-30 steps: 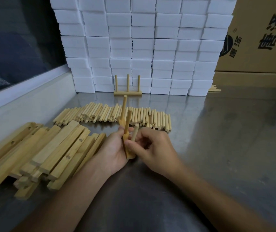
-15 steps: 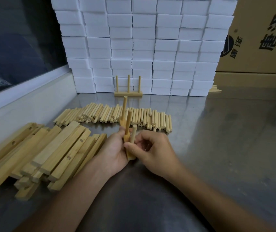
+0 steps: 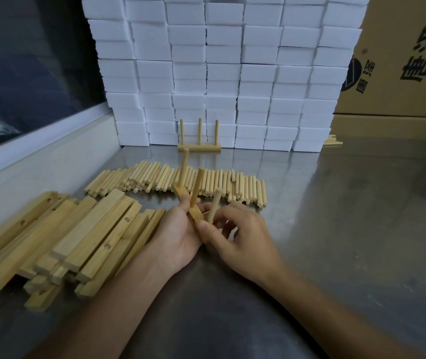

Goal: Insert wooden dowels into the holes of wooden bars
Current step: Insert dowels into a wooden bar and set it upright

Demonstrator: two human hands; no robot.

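Hands [image 3: 178,234] curled round bar [image 3: 193,213], dowel [image 3: 213,209]

A dull, reflective steel bench [image 3: 349,229] fills the foreground. A wall of stacked white foam blocks [image 3: 222,73] rises at its far edge. A brown cardboard box [image 3: 401,60] with black characters sits far right; a dark window [image 3: 25,73] with a pale sill runs along the left.

Printing on one thing only: the cardboard box [image 3: 398,55], back right.

Large black Chinese characters run sideways down its face, cut off by the frame edge; 唐 seems legible, the rest uncertain. A round dark logo with smaller characters sits at the box's left edge, partly hidden. Nothing else readable.
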